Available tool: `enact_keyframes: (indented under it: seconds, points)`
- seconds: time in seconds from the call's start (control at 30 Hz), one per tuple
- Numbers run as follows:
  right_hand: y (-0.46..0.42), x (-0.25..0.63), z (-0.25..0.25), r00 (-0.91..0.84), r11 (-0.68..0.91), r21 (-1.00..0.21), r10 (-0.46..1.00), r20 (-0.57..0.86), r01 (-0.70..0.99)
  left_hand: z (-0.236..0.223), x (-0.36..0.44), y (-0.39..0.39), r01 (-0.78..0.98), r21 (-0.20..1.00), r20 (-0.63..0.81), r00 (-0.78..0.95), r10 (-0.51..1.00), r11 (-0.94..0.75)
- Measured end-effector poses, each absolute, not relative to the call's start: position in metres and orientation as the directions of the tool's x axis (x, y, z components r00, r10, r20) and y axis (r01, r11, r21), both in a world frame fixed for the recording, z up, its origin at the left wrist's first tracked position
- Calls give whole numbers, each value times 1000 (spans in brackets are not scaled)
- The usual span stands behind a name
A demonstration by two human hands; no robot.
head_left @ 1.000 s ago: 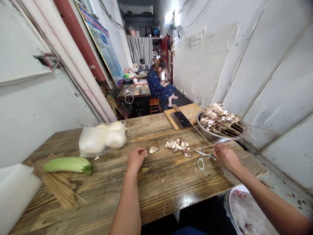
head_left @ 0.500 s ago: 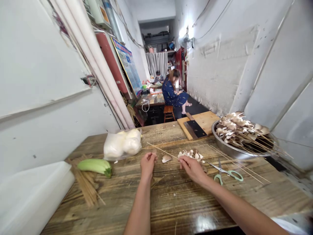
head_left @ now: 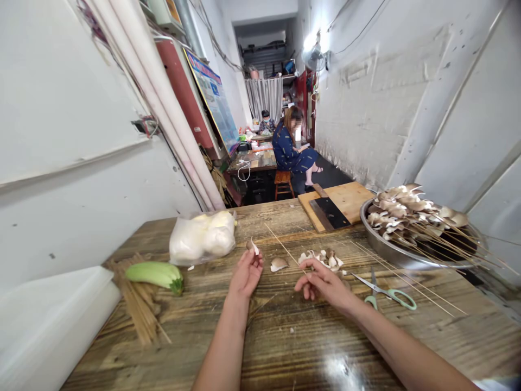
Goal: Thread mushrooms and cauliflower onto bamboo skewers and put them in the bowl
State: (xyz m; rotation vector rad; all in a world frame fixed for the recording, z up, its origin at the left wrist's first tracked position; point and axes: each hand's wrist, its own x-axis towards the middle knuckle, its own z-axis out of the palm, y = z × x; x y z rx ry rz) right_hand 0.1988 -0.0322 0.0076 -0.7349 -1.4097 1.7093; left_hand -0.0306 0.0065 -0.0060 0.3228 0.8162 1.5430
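My left hand pinches a small oyster mushroom piece at its fingertips, the palm turned partly up. Between the thumb and index finger of my right hand is a thin wooden skewer, slanting up and left over the table with its bare tip apart from the mushroom. One loose mushroom piece lies on the wood between my hands. Just beyond my right hand is a small pile of mushroom pieces, partly covered by the fingers. Green-handled scissors rest open to the right of that hand.
At right, a metal basin holds skewered mushrooms. Loose skewers lie before it. A cleaver rests on a cutting board. Leftward are a bag, a green squash and bundled skewers. A person sits beyond.
My left hand has turned its palm upward and now shows a mushroom piece at its fingertips. The skewer points more steeply upward, and my right hand's lower fingers have loosened.
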Motion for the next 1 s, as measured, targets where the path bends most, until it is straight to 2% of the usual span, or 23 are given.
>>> enact_keyframes:
  seconds: [0.13, 0.23, 0.33, 0.47, 0.53, 0.57, 0.67, 0.73, 1.0]
  points:
    - [-34, 202, 20, -586, -254, -912, 810, -19, -322, -9, -27, 6, -744, 664, -253, -132, 958, 73]
    - [-36, 202, 19, -610, -304, -877, 792, -16, -372, -6, -26, 4, -736, 671, -233, -99, 967, 86]
    - [-38, 200, 18, -568, -205, -910, 822, 39, -359, -3, -24, 1, -734, 672, -213, -66, 975, 97]
    - [-36, 200, 15, -374, 74, -991, 921, 112, -115, -3, -16, -2, -731, 668, -214, -6, 977, 142]
    - [-33, 202, 15, -289, 88, -992, 951, 109, -85, -4, -12, -3, -724, 672, -204, 25, 979, 159]
    - [-32, 203, 15, -280, 63, -990, 955, 97, -127, -4, -10, -3, -721, 673, -199, 36, 979, 163]
    - [-31, 207, 19, -370, -69, -942, 927, 60, -327, -3, -6, -5, -721, 671, -193, 59, 979, 176]
    - [-32, 208, 22, -431, -145, -911, 902, 39, -385, -2, -3, -7, -713, 675, -193, 79, 978, 191]
    - [-38, 196, 18, -515, -162, -940, 857, 18, -301, 2, 10, -15, -659, 700, -227, 157, 961, 273]
